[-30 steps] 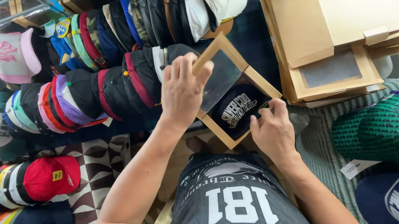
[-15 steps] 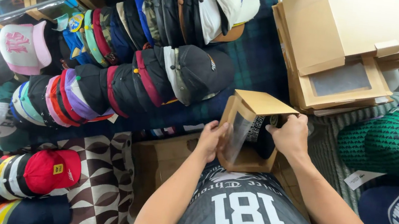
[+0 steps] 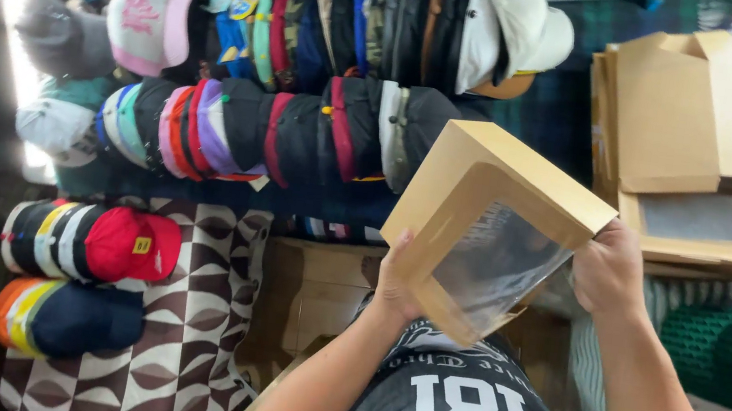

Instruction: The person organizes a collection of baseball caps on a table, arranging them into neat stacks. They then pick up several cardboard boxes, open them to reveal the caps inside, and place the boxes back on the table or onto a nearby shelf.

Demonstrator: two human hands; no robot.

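Two hands are working one brown cardboard box (image 3: 486, 226), right in front of the chest and above the lap. Nearest in, the left hand (image 3: 393, 284) is cupping the box's near lower corner, fingers curled under the edge and thumb pressed on the card. The right hand (image 3: 608, 266) is clamping the right corner, fingers wrapped round the far side; how they are lying behind the card cannot be told. The box is being held up in the air, tilted, its clear plastic window (image 3: 495, 260) facing the camera, touching nothing but the hands.

Judging by the squared-up walls, the folding step is looking nearly finished: the box is standing open as a shell, and the next move seems to be calling for a firm hold at both corners while a flap gets tucked or the box is turned.

Just beyond the knees, a flat brown carton (image 3: 318, 284) is lying on the floor beside a brown-and-white patterned mat (image 3: 188, 342). To the left, short rows of stacked caps (image 3: 88, 240) are sitting on that mat. Farther off, longer rows of caps (image 3: 300, 131) are running across the middle, with a white cap (image 3: 521, 28) at the end of the farthest row. Far right, a pile of flat window boxes (image 3: 708, 185) is waiting, well apart from the held box.
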